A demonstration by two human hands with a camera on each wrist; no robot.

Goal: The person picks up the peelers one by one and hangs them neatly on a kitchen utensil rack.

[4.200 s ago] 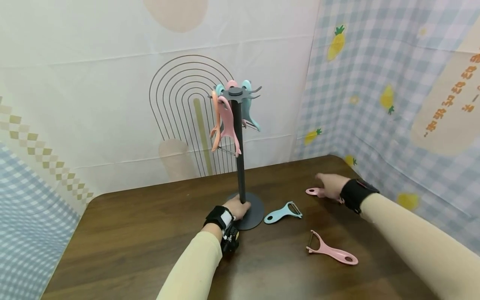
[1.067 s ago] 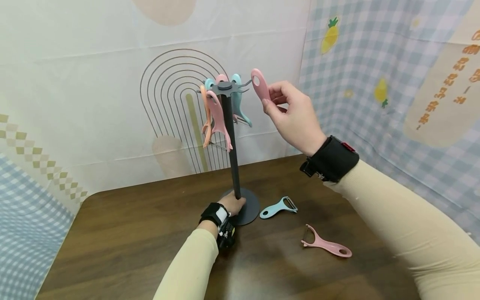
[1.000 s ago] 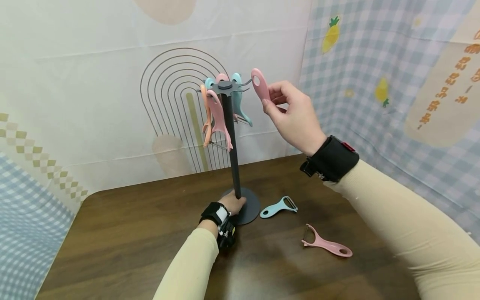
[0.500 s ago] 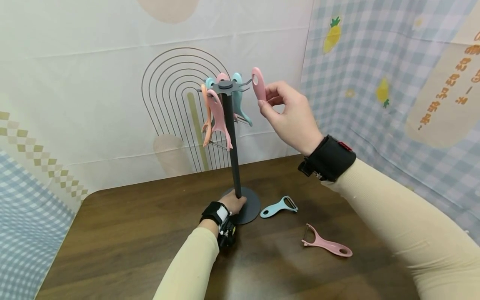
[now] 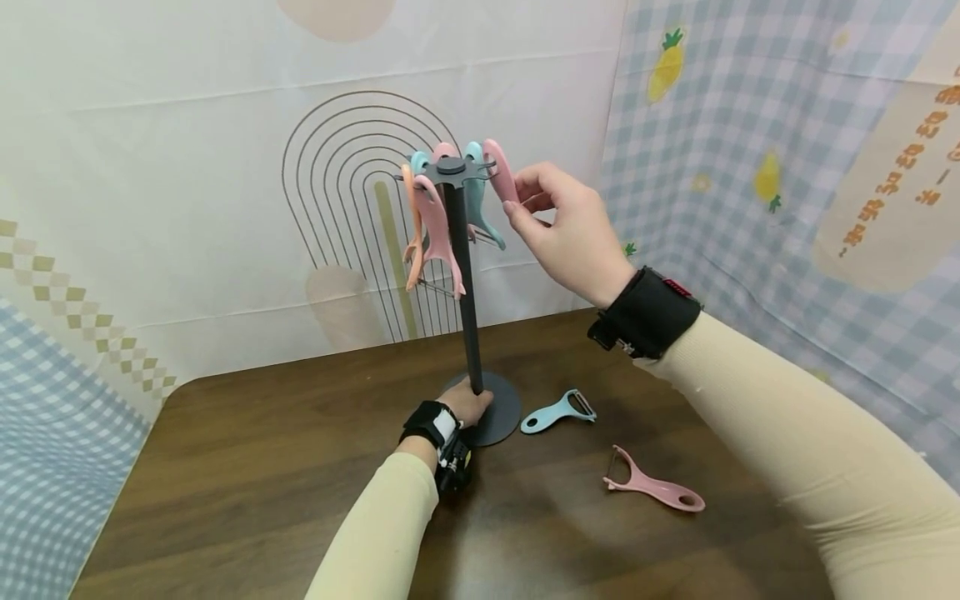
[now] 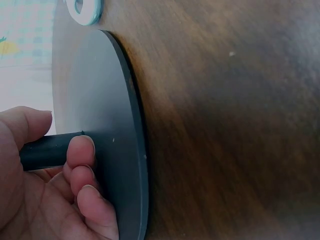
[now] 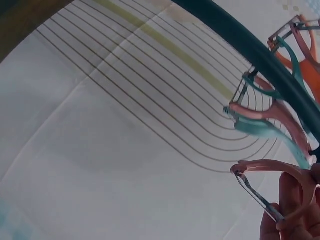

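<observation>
Head view: looks past a white patterned cloth and a blue-checked cloth onto a brown wooden table. Shows upright on it a dark grey stand, round at the base, ringed with hooks on top. Grasps the held pink peeler with the right hand, high beside the hooks. Pinches it between thumb and fingers, handle pointing up and leftward out of the fingertips; shows its forked blade end beside the fingers in the right wrist view. Grips the post low down with the left hand, fingers curled round it just above the base. Shows lying on the table, well below the right hand, a near pink peeler and, just beside the base, a flat light blue peeler. Shows hanging on the stand an orange peeler, a front pink peeler, a rear pink peeler and two light blue peelers, one just behind the held one. Places the handle's holed end right at a hook tip; cannot tell whether threaded over it.
</observation>
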